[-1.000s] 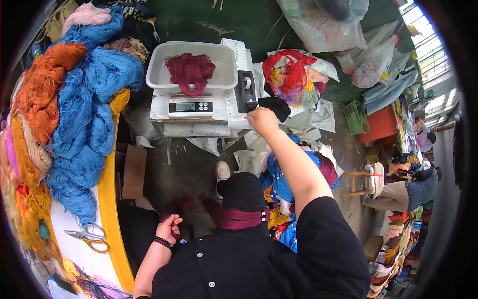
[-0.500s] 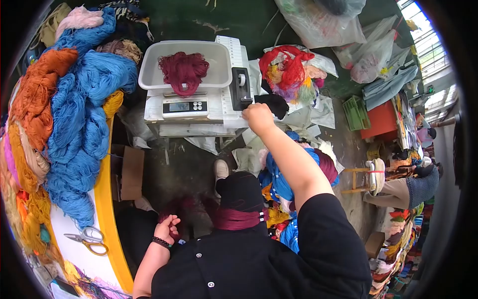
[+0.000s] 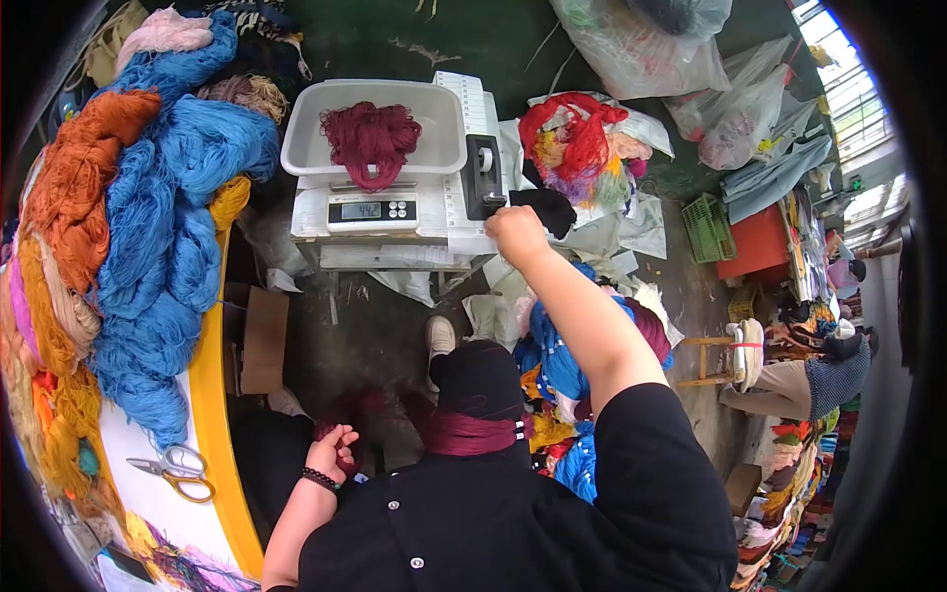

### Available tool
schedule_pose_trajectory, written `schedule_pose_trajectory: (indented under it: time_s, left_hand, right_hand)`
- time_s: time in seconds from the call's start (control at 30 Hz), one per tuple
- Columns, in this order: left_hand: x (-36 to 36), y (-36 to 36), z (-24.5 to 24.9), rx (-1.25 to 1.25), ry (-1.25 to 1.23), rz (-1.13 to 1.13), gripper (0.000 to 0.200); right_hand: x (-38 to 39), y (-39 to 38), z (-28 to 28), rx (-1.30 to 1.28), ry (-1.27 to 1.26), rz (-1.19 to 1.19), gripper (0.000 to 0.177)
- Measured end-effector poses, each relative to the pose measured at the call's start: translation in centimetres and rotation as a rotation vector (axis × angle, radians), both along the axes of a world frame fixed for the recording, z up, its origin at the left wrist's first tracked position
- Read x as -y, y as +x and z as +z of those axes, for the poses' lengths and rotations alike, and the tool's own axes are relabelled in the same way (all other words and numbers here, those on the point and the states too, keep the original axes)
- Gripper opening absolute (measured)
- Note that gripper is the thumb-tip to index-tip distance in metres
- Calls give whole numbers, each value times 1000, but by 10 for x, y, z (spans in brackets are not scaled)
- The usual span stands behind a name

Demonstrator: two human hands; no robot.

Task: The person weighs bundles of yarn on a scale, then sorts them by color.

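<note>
One scale [image 3: 434, 212], one tray [image 3: 304, 148], one tape dispenser [image 3: 482, 183], one scissors [image 3: 178, 470]

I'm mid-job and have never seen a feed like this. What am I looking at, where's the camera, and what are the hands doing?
There is no machine here. A person works with two bare hands, and the one camera sits on their head looking forward and down, which is why the edges curve.

In front stands a digital scale carrying a white tub with maroon yarn in it. The right hand reaches to the scale's right edge, beside what looks like a black tape dispenser. Whether its fingers grip anything is hidden.

The left hand lies low by the lap with its fingers curled, next to darker yarn.

On the left, a yellow-rimmed table holds heaps of blue yarn and orange yarn, plus scissors. Another person sits at far right.
</note>
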State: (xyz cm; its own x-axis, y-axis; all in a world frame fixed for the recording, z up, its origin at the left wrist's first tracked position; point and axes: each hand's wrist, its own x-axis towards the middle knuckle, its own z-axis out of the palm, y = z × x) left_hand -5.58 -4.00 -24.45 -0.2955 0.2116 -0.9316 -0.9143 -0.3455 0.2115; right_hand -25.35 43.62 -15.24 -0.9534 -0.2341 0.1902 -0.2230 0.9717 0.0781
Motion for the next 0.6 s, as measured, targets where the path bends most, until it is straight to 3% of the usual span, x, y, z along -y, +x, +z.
schedule_pose_trajectory:
  time_s: [0.33,0.43,0.6]
  left_hand:
    - [-1,0,2,-8,-6,-13,16]
    - [-1,0,7,2,-7,1,16]
    - [-1,-1,8,6,1,4,14]
  right_hand:
    - [5,3,-4,-42,10,-76,6]
    - [0,1,-11,-41,-196,-146,8]
    - [-2,2,-7,-54,-153,-122,8]
